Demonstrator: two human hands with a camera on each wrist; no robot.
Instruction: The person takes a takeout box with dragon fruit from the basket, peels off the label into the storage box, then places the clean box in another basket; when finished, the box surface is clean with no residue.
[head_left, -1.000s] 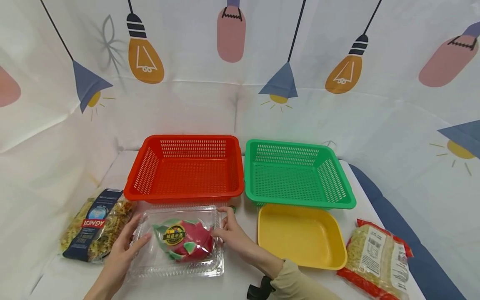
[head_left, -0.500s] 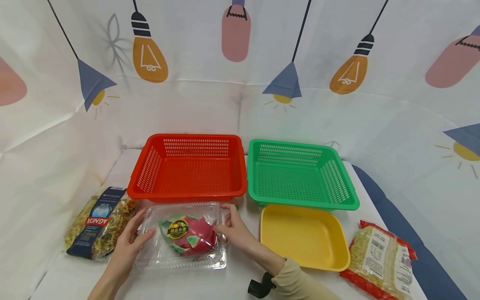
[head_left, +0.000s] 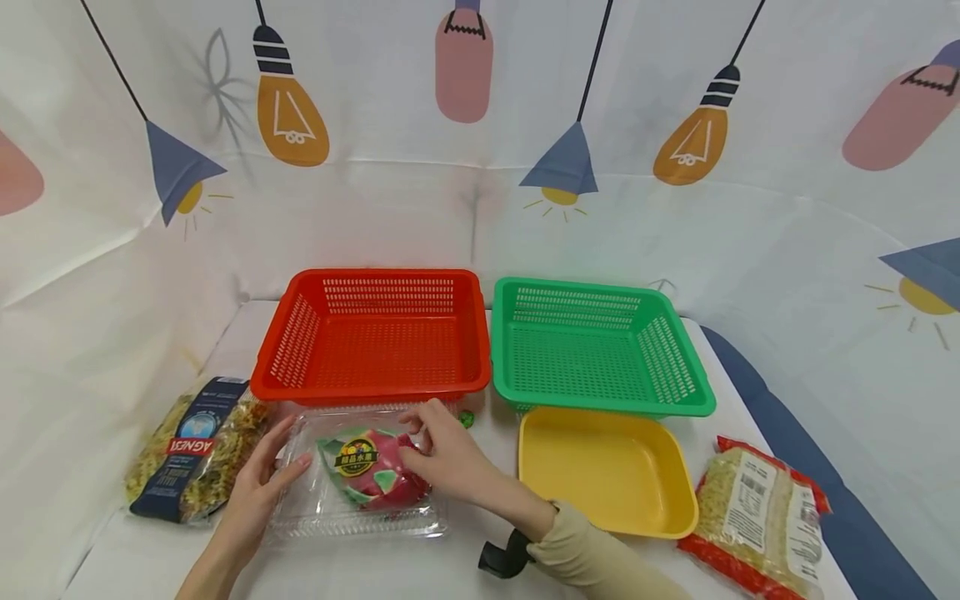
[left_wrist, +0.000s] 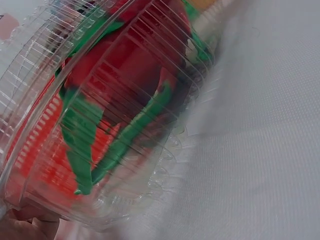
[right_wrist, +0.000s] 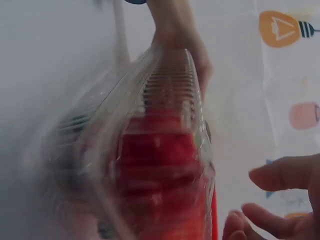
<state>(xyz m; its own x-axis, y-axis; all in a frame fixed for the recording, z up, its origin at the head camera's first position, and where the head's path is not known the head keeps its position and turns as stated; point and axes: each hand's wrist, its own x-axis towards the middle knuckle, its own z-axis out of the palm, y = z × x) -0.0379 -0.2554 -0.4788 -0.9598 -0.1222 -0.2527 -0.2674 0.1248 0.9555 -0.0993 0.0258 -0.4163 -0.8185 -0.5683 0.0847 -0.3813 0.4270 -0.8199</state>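
A clear plastic clamshell box (head_left: pixel 303 508) lies on the white table in front of the red basket. Inside it, a pink-and-green dragon fruit (head_left: pixel 393 492) shows through the lid, which carries a round black label (head_left: pixel 356 457). My left hand (head_left: pixel 251 500) holds the box's left side, thumb over the lid and fingers along the edge. Loosely bent, the fingers of my right hand (head_left: pixel 450 458) hover over the right part of the lid. In the right wrist view, that hand's fingertips (right_wrist: pixel 260 175) are apart from the box and hold nothing.
Behind the box stand a red basket (head_left: pixel 375 393) and a green basket (head_left: pixel 600 403). A yellow tray (head_left: pixel 600 475) is right of my right hand. Pasta bags flank the area, one spiral-filled (head_left: pixel 197 450), one red-edged (head_left: pixel 757 517). A small green object (head_left: pixel 467 418) lies near the box.
My right hand has let go of the box's right edge and moved left and up over the lid. The left hand stays at the left side.
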